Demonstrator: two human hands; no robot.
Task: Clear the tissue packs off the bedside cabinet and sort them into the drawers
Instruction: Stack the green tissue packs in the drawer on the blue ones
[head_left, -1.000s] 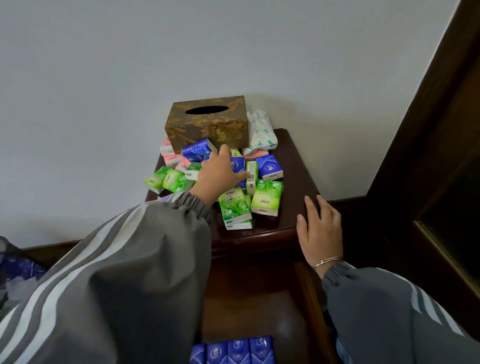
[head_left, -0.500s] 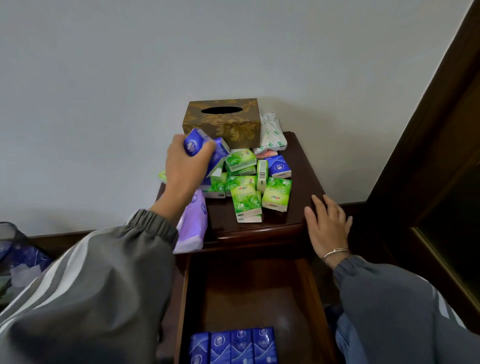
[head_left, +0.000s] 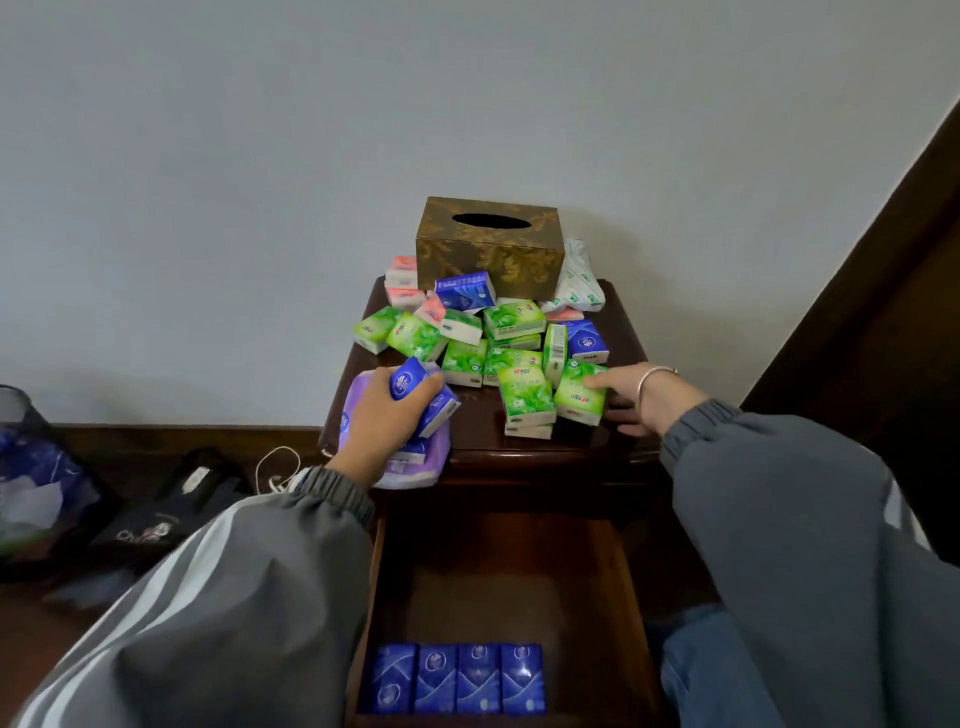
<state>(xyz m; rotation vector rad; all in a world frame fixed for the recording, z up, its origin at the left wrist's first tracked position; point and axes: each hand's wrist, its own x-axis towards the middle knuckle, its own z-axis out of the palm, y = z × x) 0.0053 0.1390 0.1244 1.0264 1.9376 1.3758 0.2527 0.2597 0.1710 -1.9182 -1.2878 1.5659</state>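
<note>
A dark wooden bedside cabinet (head_left: 623, 332) carries a heap of small tissue packs: several green ones (head_left: 514, 358), pink ones (head_left: 402, 278) at the back left, and blue ones (head_left: 465, 291). My left hand (head_left: 382, 426) grips blue packs (head_left: 410, 382) above the cabinet's front left corner, over a large purple pack (head_left: 439, 457). My right hand (head_left: 631, 397) reaches in from the right, its fingers touching a green pack (head_left: 576, 395) at the front right. Below, the open top drawer (head_left: 519, 571) holds a row of blue packs (head_left: 457, 678) at its front.
A gold patterned tissue box (head_left: 491, 247) stands at the back of the cabinet, with a white and green pack (head_left: 579, 283) beside it. On the floor to the left lie a dark bag (head_left: 171, 512) and a bin (head_left: 31, 467). Dark wood furniture (head_left: 883, 291) rises at right.
My left hand has lifted blue packs from the heap and brought them down toward the front left corner. My right hand has moved from the cabinet's right edge onto a green pack.
</note>
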